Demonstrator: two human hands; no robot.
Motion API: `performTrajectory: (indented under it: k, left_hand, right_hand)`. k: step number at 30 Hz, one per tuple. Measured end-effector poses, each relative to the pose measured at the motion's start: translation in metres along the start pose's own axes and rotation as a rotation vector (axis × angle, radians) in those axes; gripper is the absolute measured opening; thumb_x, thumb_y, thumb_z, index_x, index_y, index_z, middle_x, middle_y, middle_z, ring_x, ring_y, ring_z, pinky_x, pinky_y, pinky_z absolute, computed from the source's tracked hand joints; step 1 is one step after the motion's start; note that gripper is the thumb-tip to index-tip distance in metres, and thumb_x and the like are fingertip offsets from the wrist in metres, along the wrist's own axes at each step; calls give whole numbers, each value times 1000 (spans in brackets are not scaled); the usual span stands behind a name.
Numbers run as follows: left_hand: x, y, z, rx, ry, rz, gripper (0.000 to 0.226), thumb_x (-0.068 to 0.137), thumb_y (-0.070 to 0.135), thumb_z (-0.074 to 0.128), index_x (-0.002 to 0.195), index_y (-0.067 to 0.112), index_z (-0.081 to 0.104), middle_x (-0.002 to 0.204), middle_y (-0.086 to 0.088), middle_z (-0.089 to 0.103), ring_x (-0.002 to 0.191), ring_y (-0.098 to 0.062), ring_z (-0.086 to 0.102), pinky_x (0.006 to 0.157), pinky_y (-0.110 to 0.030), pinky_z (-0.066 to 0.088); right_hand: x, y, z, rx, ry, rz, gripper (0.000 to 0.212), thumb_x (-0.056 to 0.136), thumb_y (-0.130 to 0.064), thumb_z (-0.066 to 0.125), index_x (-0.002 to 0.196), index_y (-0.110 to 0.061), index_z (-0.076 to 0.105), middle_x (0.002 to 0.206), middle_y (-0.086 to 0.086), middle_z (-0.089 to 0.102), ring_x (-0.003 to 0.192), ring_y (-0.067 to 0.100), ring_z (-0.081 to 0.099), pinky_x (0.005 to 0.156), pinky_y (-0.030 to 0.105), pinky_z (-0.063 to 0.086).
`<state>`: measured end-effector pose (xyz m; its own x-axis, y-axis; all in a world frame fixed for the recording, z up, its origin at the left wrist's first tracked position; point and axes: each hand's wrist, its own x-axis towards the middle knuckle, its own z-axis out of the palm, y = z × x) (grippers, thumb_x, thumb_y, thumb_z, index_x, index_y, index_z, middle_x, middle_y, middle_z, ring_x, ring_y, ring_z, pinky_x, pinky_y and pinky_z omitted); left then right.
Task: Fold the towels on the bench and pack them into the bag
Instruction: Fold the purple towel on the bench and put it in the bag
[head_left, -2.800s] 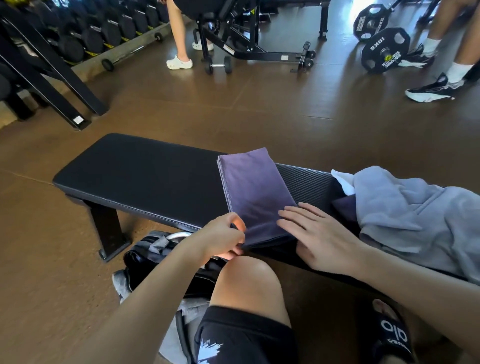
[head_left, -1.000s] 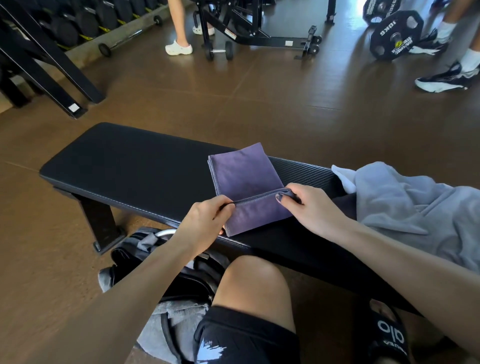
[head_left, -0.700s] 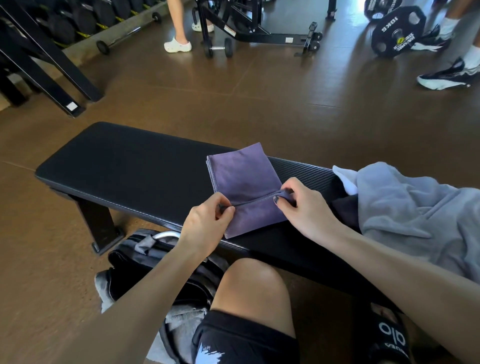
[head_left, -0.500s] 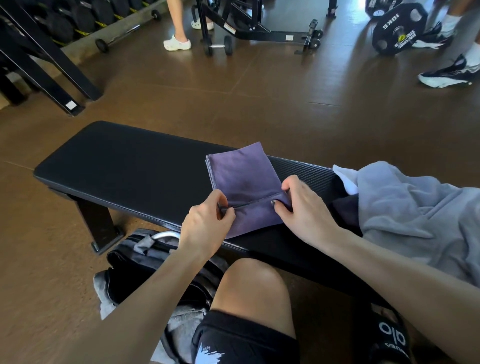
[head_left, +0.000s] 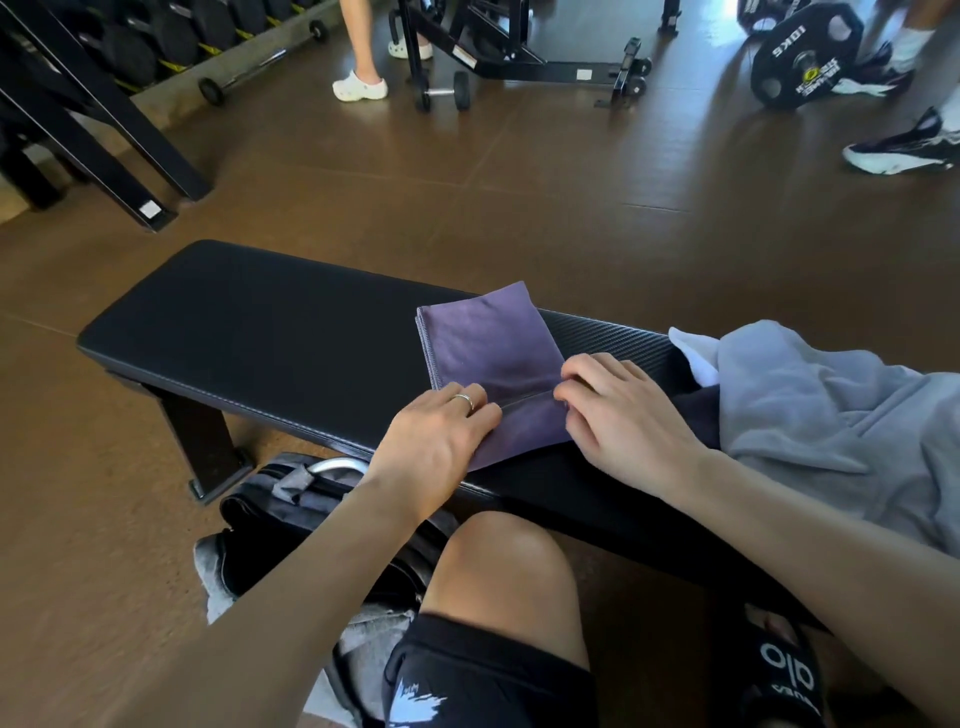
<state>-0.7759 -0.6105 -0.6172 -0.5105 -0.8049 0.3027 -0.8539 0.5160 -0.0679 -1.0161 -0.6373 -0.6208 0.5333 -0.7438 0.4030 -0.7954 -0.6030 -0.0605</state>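
Here we are over the black padded worktop (head_left: 249, 332), and the purple towel (head_left: 483, 348) lies folded on it, roughly mid-length, its near portion doubled over so a fold edge runs across it between the two hands. The left hand (head_left: 436, 441) sits on the towel's near left corner, palm down, a ring showing on one finger; the fingers look fairly straight and pressed onto the cloth, so that grip reads as flat rather than closed, though the fingertips are partly hidden and I can't rule out a light pinch at the fold. The right hand (head_left: 623, 415) is at the fold's right end, fingers curled in with the tips at the towel's edge, pinching it there. So the towel is directly under and between both grips, touching each. Just to the right, a heap of grey towels (head_left: 831, 415) is piled on the same worktop, with a white piece (head_left: 693, 358) poking out at its far left edge and a dark cloth (head_left: 698, 415) underneath, right beside the right wrist. Down on the brown floor, tucked under the near edge by the bare knee, lies the dark bag (head_left: 291, 499) with a silver handle loop. Further back, a small dumbbell (head_left: 444, 93) and a weight plate (head_left: 805, 57) stand on the floor, well apart from the action.
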Motion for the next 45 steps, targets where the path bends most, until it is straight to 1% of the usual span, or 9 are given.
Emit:
performTrajectory:
  k: [3, 7, 12, 17, 22, 27, 35, 40, 45]
  left_hand:
    - [-7, -4, -6, -132, 6, 28, 7, 91, 15, 59, 90, 13, 65, 90, -1, 61, 75, -23, 57, 65, -37, 51]
    - [-14, -4, -17, -107, -162, 17, 44, 82, 53, 58, 105, 16, 63, 106, 1, 60, 93, -20, 58, 78, -35, 52]
    - [-10, -2, -21, -112, -195, -59, 42, 71, 43, 57, 106, 18, 59, 103, 3, 57, 91, -22, 58, 70, -38, 51]
    - [-11, -1, -25, -250, -149, -154, 37, 70, 37, 61, 104, 22, 59, 98, 7, 57, 80, -22, 59, 64, -32, 45]
    - [-10, -3, -33, -672, -105, -373, 5, 90, 27, 65, 94, 25, 62, 90, 11, 58, 82, -8, 58, 68, -18, 47]
    - [-11, -8, -35, -842, -120, -590, 11, 97, 27, 62, 108, 29, 61, 88, 6, 69, 80, -8, 66, 66, -14, 51]
    - [-9, -10, -24, -826, -140, -762, 8, 96, 30, 64, 103, 27, 61, 91, 7, 72, 81, -4, 69, 63, -12, 50]
    - [0, -9, -23, -706, -207, -770, 13, 93, 31, 63, 101, 23, 56, 83, 2, 69, 71, -15, 67, 70, -35, 59]
    - [0, -3, -22, -398, -165, -700, 29, 92, 37, 62, 108, 22, 43, 93, 4, 57, 75, -19, 60, 66, -34, 48]
  right_hand:
    - [-1, 0, -9, 33, -93, -95, 25, 79, -20, 51, 93, -9, 68, 116, 4, 60, 108, 26, 57, 93, 37, 44]
    - [-1, 1, -11, 79, -211, -118, 39, 75, -26, 55, 108, -10, 66, 117, 2, 64, 114, 24, 58, 101, 36, 43]
    - [1, -2, -8, 151, -116, -23, 30, 78, -20, 52, 104, -13, 67, 101, 0, 69, 93, 23, 64, 89, 37, 49]
    - [4, -1, -16, 161, -68, 50, 27, 86, -28, 39, 93, -15, 61, 79, -3, 62, 68, 22, 57, 72, 37, 47]
    - [5, 2, -16, 263, 2, 184, 30, 85, -32, 36, 94, -16, 60, 80, -3, 60, 69, 24, 58, 61, 32, 40]
    - [9, 3, -12, 398, -20, 302, 14, 96, -31, 51, 103, -21, 58, 84, -8, 65, 78, 22, 63, 71, 41, 51]
    - [11, 2, -4, 476, -113, 447, 14, 100, -33, 57, 108, -21, 56, 90, -3, 68, 85, 19, 66, 77, 40, 54]
    - [11, -1, 0, 429, -117, 412, 17, 100, -29, 55, 112, -19, 49, 97, -1, 61, 89, 22, 61, 78, 39, 51]
    - [10, -3, 3, 191, -66, 327, 12, 99, -28, 55, 109, -21, 52, 98, 3, 43, 72, 24, 50, 60, 34, 43]
